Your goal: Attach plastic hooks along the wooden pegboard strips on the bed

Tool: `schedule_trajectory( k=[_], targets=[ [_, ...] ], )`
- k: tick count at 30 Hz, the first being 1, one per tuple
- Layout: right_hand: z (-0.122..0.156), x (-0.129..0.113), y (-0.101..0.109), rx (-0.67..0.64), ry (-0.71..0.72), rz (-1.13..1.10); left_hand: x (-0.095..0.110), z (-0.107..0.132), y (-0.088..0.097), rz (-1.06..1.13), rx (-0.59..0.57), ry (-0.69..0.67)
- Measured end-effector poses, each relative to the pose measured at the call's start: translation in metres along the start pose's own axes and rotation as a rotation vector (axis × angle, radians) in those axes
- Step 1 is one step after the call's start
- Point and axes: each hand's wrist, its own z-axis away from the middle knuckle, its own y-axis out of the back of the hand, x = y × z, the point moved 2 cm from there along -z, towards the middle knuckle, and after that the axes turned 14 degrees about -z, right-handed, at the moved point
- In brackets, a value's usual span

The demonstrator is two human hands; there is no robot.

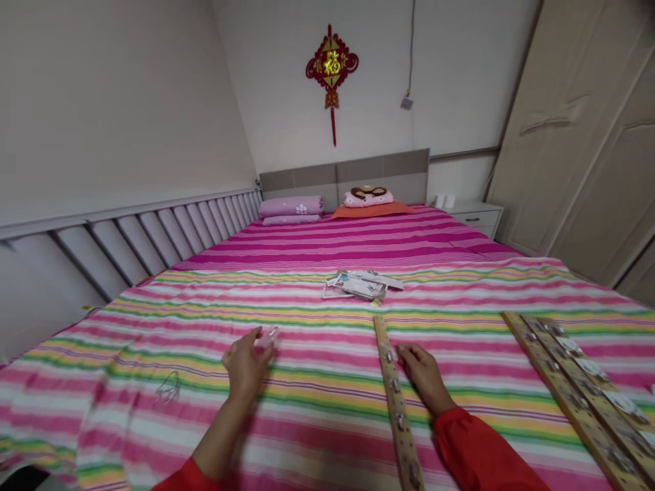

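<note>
My left hand [246, 367] is above the striped sheet, its thumb and forefinger closed round a small clear plastic packet [268, 336]. What the packet contains is too blurred to tell. A narrow wooden strip [396, 402] with several metal hooks lies lengthwise in front of me. Close against its right edge, near the uppermost hook [387, 356], is my right hand [424, 374]. Its fingers are curled together, and anything in them is hidden.
A pile of flat packages [361, 284] lies beyond the strip. More wooden strips with hooks [568, 389] rest at the right. Crumpled clear plastic [168, 387] is at the left. A bed rail [153, 235] borders the left side; folded bedding [291, 208] lies by the headboard.
</note>
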Motion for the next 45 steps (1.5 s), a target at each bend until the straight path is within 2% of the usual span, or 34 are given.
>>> schedule_trajectory(
  k=[2, 4, 6, 9, 12, 13, 15, 18, 22, 25, 27, 29, 32, 34, 36, 38, 39, 41, 43, 45],
  targets=[
    [0.002, -0.002, -0.001, -0.002, -0.022, -0.025, 0.013, 0.013, 0.001, 0.417, -0.133, 0.12],
    [0.004, -0.006, -0.003, -0.004, -0.044, -0.053, 0.029, 0.034, 0.002, 0.832, -0.35, 0.243],
    [0.006, -0.011, -0.005, -0.004, -0.064, -0.081, 0.047, 0.06, 0.004, 1.147, -0.576, 0.378],
    [0.011, -0.02, -0.005, 0.007, -0.081, -0.117, 0.073, 0.096, 0.013, 1.487, -0.883, 0.559],
    [0.018, -0.032, -0.003, 0.018, -0.084, -0.141, 0.092, 0.119, 0.022, 1.648, -1.063, 0.624],
    [0.022, -0.037, -0.003, 0.016, -0.087, -0.145, 0.096, 0.123, 0.024, 1.647, -1.077, 0.607],
    [0.033, -0.05, -0.004, 0.004, -0.098, -0.144, 0.101, 0.125, 0.028, 1.561, -1.02, 0.495],
    [0.055, -0.073, -0.01, -0.098, -0.149, -0.13, 0.108, 0.123, 0.037, 1.272, -0.845, 0.156],
    [0.092, -0.107, -0.025, -0.358, -0.228, -0.193, 0.121, 0.128, 0.064, 0.863, -0.652, -0.299],
    [0.113, -0.126, -0.03, -0.449, -0.272, -0.21, 0.132, 0.136, 0.086, 0.705, -0.626, -0.518],
    [0.123, -0.133, -0.031, -0.487, -0.264, -0.189, 0.138, 0.139, 0.096, 0.679, -0.615, -0.582],
    [0.13, -0.136, -0.029, -0.467, -0.236, -0.169, 0.141, 0.142, 0.099, 0.698, -0.593, -0.553],
    [0.139, -0.136, -0.023, -0.343, -0.193, -0.155, 0.141, 0.146, 0.093, 0.866, -0.639, -0.325],
    [0.146, -0.134, -0.02, -0.292, -0.182, -0.16, 0.14, 0.155, 0.082, 1.107, -0.788, -0.054],
    [0.151, -0.134, -0.019, -0.288, -0.18, -0.173, 0.14, 0.168, 0.072, 1.349, -1.001, 0.274],
    [0.155, -0.135, -0.018, -0.289, -0.165, -0.18, 0.141, 0.183, 0.064, 1.467, -1.168, 0.5],
    [0.156, -0.136, -0.017, -0.283, -0.151, -0.179, 0.142, 0.188, 0.062, 1.465, -1.206, 0.526],
    [0.157, -0.137, -0.014, -0.267, -0.125, -0.161, 0.143, 0.193, 0.061, 1.356, -1.172, 0.406],
    [0.157, -0.137, -0.011, -0.268, -0.097, -0.119, 0.143, 0.19, 0.064, 1.124, -1.004, 0.188],
    [0.159, -0.138, -0.008, -0.307, -0.062, -0.052, 0.141, 0.184, 0.072, 0.808, -0.778, -0.052]
  ],
)
